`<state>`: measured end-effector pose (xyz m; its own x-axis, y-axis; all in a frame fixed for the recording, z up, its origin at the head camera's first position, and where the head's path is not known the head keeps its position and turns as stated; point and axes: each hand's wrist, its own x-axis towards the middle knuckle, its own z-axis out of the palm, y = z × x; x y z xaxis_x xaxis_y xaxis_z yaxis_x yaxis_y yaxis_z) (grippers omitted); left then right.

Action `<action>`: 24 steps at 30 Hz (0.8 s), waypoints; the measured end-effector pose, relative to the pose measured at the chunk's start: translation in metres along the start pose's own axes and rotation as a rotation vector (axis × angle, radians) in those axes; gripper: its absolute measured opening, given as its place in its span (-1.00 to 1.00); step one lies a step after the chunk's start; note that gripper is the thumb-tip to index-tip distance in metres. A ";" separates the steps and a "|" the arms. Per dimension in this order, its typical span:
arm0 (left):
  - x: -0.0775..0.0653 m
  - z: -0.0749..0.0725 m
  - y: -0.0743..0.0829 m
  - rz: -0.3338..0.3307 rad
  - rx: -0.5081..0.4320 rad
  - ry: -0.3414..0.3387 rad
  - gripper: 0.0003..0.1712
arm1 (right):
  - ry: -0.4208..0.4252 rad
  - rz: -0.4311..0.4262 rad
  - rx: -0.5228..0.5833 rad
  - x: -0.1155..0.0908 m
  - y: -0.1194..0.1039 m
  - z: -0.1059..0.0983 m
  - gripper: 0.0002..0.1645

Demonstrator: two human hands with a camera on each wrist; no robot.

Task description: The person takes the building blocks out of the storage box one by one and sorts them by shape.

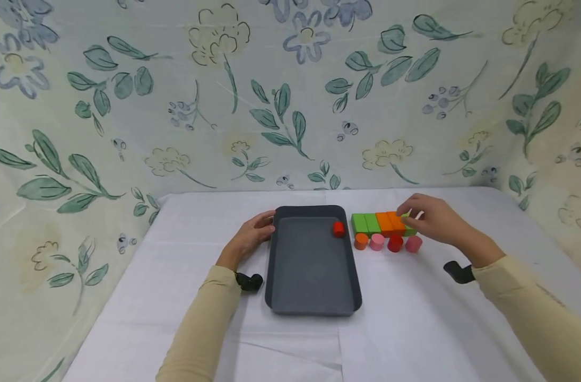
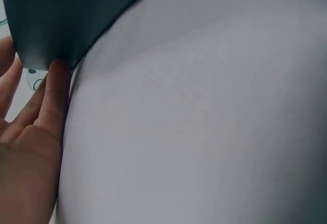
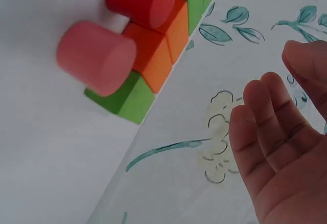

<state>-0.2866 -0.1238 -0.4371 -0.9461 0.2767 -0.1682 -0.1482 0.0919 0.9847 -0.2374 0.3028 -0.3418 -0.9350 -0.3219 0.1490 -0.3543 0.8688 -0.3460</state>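
A dark grey tray (image 1: 314,305) lies on the white table, with one red cylinder (image 1: 338,229) inside near its upper right corner. My left hand (image 1: 252,236) rests at the tray's upper left side; in the left wrist view its fairly straight fingers (image 2: 55,93) touch the tray wall. Over the right end of a row of blocks hovers my right hand (image 1: 428,216), fingers loosely bent and nothing between them. That row holds green blocks (image 1: 359,224) and orange blocks (image 1: 383,225). Palm and fingers of the right hand (image 3: 278,147) show bare in the right wrist view.
In front of the blocks stand an orange cylinder (image 1: 361,242), a pink cylinder (image 1: 377,242), a red cylinder (image 1: 395,243) and a darker pink cylinder (image 1: 413,244). A floral cloth (image 1: 271,106) hangs behind the white table (image 1: 175,276).
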 end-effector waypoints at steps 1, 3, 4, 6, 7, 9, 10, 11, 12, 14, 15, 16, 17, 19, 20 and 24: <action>0.000 -0.001 0.000 -0.001 0.000 0.006 -0.34 | -0.017 -0.014 -0.002 0.007 -0.007 0.000 -0.80; 0.000 -0.004 0.000 -0.005 0.002 0.015 -0.35 | -0.054 -0.049 -0.017 0.020 -0.020 0.001 -0.80; 0.000 -0.005 0.000 -0.007 0.006 0.018 -0.35 | -0.071 -0.070 -0.026 0.027 -0.027 0.001 -0.80; 0.000 -0.006 0.001 -0.012 0.007 0.015 -0.34 | -0.102 -0.108 -0.056 0.039 -0.039 0.001 -0.80; 0.000 -0.006 0.001 -0.017 0.006 0.013 -0.34 | -0.113 -0.129 -0.071 0.044 -0.045 0.002 -0.80; 0.000 -0.007 0.001 -0.026 0.008 0.009 -0.33 | -0.141 -0.151 -0.092 0.054 -0.056 0.003 -0.79; 0.001 -0.007 0.001 -0.030 0.007 0.012 -0.33 | -0.154 -0.157 -0.100 0.059 -0.061 0.004 -0.79; 0.001 -0.007 0.001 -0.033 0.006 0.014 -0.33 | -0.164 -0.163 -0.111 0.064 -0.067 0.005 -0.79; 0.001 -0.007 0.001 -0.035 0.006 0.017 -0.33 | -0.174 -0.171 -0.120 0.068 -0.072 0.006 -0.78; 0.000 -0.007 0.001 -0.036 0.011 0.022 -0.33 | -0.189 -0.187 -0.140 0.077 -0.084 0.008 -0.78; 0.000 -0.007 0.001 -0.037 0.011 0.030 -0.33 | -0.191 -0.204 -0.148 0.081 -0.090 0.010 -0.78; 0.000 -0.007 0.000 -0.033 0.013 0.033 -0.33 | -0.195 -0.221 -0.154 0.084 -0.095 0.012 -0.78; 0.000 -0.007 0.000 -0.030 0.014 0.036 -0.34 | -0.202 -0.241 -0.158 0.087 -0.100 0.015 -0.77; 0.000 -0.006 -0.001 -0.030 0.014 0.037 -0.34 | -0.236 -0.256 -0.160 0.091 -0.106 0.020 -0.74; 0.000 -0.005 -0.001 -0.030 0.012 0.035 -0.34 | -0.259 -0.248 -0.159 0.092 -0.108 0.023 -0.72; 0.003 0.001 -0.002 -0.033 0.003 0.023 -0.34 | -0.338 -0.162 -0.149 0.095 -0.111 0.033 -0.63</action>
<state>-0.2891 -0.1223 -0.4393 -0.9470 0.2516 -0.1998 -0.1788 0.1039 0.9784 -0.2875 0.1637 -0.3198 -0.8295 -0.5429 -0.1312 -0.5138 0.8338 -0.2017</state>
